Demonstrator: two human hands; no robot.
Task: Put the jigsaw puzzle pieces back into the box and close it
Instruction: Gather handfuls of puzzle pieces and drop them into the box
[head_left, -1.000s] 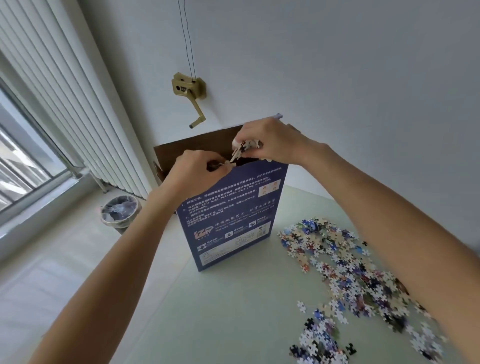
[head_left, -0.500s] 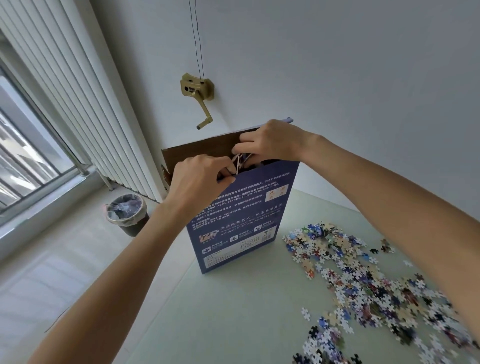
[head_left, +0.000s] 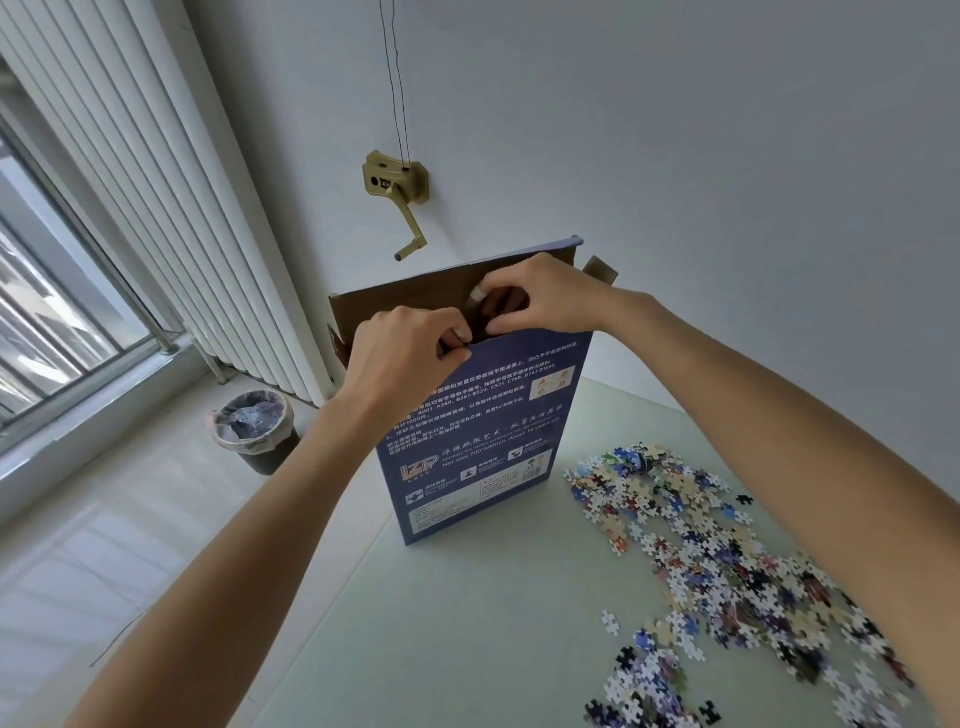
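Box (head_left: 483, 441) — blue, upright on table (head_left: 467, 623), printed "IZP" and "Net size: 700*500mm" — left hand (head_left: 405, 353) and right hand (head_left: 540, 301) curl fingers over its open top edge; puzzle pieces (head_left: 717, 561) lie beside.

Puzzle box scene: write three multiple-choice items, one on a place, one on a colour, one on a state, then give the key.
1. Where does the loose pile of puzzle pieces lie?
A. on the table, right of the box
B. in the waste bin
C. on the windowsill

2. What colour is the printed face of the box?
A. red
B. dark blue
C. yellow

3. How does the box stand?
A. flat, lid shut
B. upright, top open
C. tipped onto the floor

Key: 1 A, the pieces spread over the table beside the box. 2 B, white print on dark blue. 3 B, the left hand and right hand work at its open top.
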